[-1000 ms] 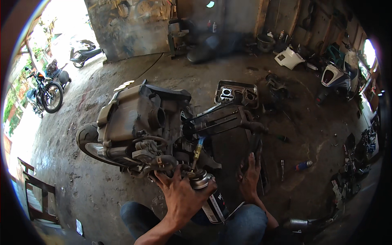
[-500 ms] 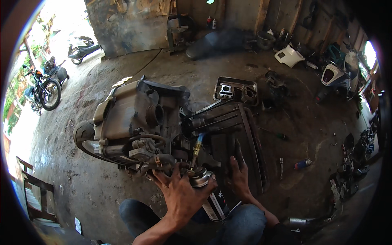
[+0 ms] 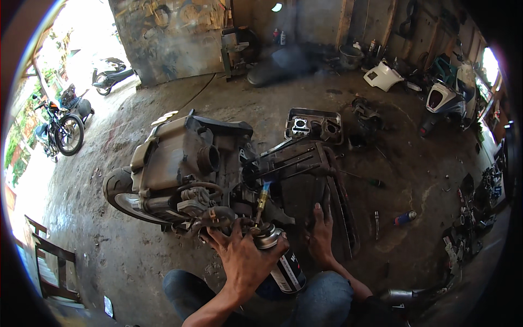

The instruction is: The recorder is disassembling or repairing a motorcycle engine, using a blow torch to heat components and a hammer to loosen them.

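Note:
A gas torch on a black-and-white canister [image 3: 290,274] stands tilted between my knees, its brass nozzle [image 3: 262,200] angled up and away from me. My left hand [image 3: 242,255] is closed around the torch head at the canister's top, thumb on the right. From the nozzle tip a blue flame [image 3: 266,186] plays on the opened end of a scooter engine [image 3: 248,173], where several long studs [image 3: 294,165] stick out. My right hand [image 3: 321,234] is held up to the right of the torch, fingers stretched out, apparently empty, beside a dark flat panel [image 3: 305,196].
Left of the engine are a bulky air-filter box [image 3: 169,163] and a wheel [image 3: 118,188]. Beyond the studs, a tray [image 3: 340,122] holds a cylinder block [image 3: 299,126]. A spray can [image 3: 405,218], a socket tool [image 3: 376,224] and a screwdriver [image 3: 375,182] lie on the floor at right.
The whole view has shifted slightly. My left hand keeps its grip on the torch, and the flame still points at the engine. My right hand stays raised with fingers extended, nearly unmoved.

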{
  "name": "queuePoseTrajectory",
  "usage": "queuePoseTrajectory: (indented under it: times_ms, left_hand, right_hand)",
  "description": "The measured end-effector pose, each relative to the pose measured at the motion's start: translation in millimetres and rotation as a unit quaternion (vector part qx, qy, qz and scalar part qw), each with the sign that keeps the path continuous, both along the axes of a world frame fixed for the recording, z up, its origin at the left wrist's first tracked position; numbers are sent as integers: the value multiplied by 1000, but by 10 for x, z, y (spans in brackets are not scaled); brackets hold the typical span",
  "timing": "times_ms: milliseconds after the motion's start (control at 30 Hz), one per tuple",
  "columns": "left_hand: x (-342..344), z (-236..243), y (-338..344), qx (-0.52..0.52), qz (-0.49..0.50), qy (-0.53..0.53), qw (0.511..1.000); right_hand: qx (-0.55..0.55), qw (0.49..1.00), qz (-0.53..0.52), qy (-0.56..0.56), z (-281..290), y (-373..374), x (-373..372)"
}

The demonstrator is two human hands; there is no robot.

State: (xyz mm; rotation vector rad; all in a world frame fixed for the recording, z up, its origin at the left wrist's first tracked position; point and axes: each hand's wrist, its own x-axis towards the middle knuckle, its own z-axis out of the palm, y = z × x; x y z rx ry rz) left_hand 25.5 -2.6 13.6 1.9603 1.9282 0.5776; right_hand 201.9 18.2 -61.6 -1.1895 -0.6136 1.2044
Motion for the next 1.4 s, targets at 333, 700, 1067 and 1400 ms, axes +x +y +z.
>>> queuePoseTrajectory:
  times_ms: [333, 700, 1067, 1400]
  left_hand:
    - [-16, -17, 6, 0, -11, 35, 999]
    - [9, 3, -15, 7, 11, 22, 1000]
    - [-24, 40, -14, -3, 11, 17, 1000]
    - [-23, 37, -6, 22, 0, -1, 1000]
  right_hand:
    - [8, 1000, 21, 22, -11, -19, -46]
    - [-19, 999, 25, 31, -66, -24, -4]
    - [-53, 961, -125, -239, -334, -523, 656]
    - [-130, 793, -185, -565, -1954, -2333, 1902]
